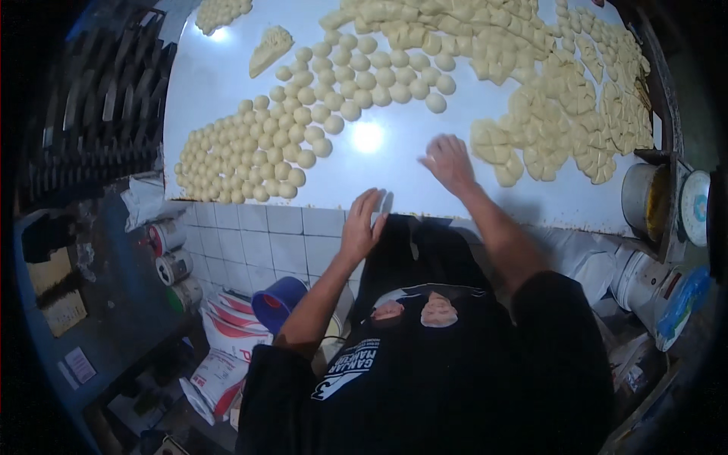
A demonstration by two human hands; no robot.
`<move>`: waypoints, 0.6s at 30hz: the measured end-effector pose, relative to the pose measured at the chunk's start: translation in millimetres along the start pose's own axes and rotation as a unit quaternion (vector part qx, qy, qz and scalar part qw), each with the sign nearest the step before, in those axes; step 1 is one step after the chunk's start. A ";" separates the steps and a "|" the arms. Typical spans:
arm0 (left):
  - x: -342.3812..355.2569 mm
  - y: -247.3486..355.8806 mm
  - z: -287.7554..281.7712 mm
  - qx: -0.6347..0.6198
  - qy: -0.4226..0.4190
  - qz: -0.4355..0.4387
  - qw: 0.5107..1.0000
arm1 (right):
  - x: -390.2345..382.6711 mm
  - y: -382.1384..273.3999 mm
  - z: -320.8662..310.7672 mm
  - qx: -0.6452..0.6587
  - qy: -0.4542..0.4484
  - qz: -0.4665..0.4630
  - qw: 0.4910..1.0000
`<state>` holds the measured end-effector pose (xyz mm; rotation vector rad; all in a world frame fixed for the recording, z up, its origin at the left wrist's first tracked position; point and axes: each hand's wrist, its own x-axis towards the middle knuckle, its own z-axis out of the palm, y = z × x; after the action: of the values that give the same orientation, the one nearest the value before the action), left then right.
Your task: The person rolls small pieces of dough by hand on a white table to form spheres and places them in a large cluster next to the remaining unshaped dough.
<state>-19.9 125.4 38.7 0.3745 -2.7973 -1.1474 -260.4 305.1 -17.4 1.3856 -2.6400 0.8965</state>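
My left hand (362, 227) is at the near edge of the white table (394, 163), its fingers stretched out and the thumb apart. No object shows in it. Further in over the tabletop, my right hand (451, 163) is curled with its back up. Whatever lies under its fingers is hidden. Just right of that hand are flattened, scored pieces of pale dough (531, 133). Round dough balls (280, 136) spread in loose rows across the left and middle, and a single ball (436, 103) sits beyond my right hand.
A longer dough lump (271, 50) and a cluster of small balls (223, 14) lie at the far left. A metal pot (643, 199) stands by the right edge. Below the table on the left are a purple bucket (279, 303) and red-and-white sacks (227, 341). Dark slatted racks (98, 106) line the left.
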 end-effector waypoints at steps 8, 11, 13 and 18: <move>33.8 -29.1 -6.1 0.009 0.013 0.019 1.000 | -41.5 -14.4 -19.8 0.040 -0.031 0.026 0.998; 54.2 -57.9 6.9 0.009 0.022 0.054 0.998 | 7.4 -23.9 -50.5 0.093 -0.113 0.127 0.981; 61.0 -72.2 8.0 0.023 0.022 0.085 0.996 | 62.1 -59.6 -70.6 0.148 -0.071 0.149 0.975; 88.4 -76.1 11.8 -0.038 -0.013 0.102 0.994 | 84.5 -48.3 -4.6 0.043 0.154 0.114 0.981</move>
<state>-92.9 58.0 -23.6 0.0666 -2.7249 -1.2148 -275.6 223.2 33.1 0.8781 -2.5768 1.1554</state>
